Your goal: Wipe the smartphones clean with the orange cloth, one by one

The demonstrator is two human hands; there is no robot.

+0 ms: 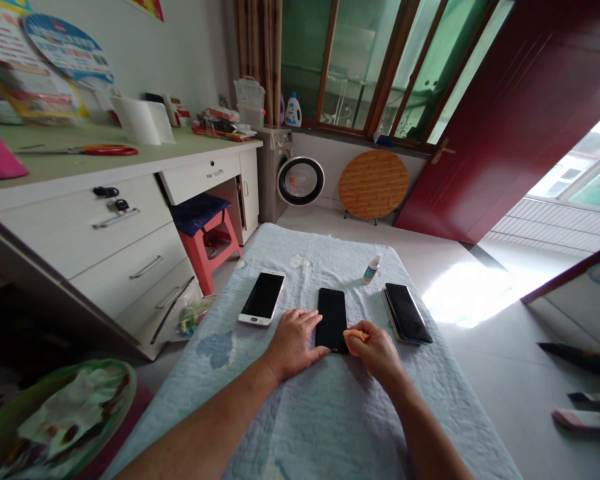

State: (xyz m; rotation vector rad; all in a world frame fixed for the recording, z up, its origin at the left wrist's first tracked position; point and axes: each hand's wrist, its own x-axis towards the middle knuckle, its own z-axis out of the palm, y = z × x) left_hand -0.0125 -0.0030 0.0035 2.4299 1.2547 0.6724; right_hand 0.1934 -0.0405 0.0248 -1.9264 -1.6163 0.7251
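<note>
While the right hand (376, 347) pinches a crumpled orange cloth (355, 335), partly hidden, the loosely spread left hand (295, 341) touches a rectangular black phone (332, 317). Small white-and-blue bottle (372, 269) beyond; label (369, 272) illegible.

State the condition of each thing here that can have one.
Middle phone, screen dark
White phone, screen dark
Right phone, screen dark
Orange cloth, bunched in right hand
Left hand, spread, touching middle phone
Spray bottle, standing
Washer door, open
Red door, open
Drawers, shut
Bin, uncovered
</note>
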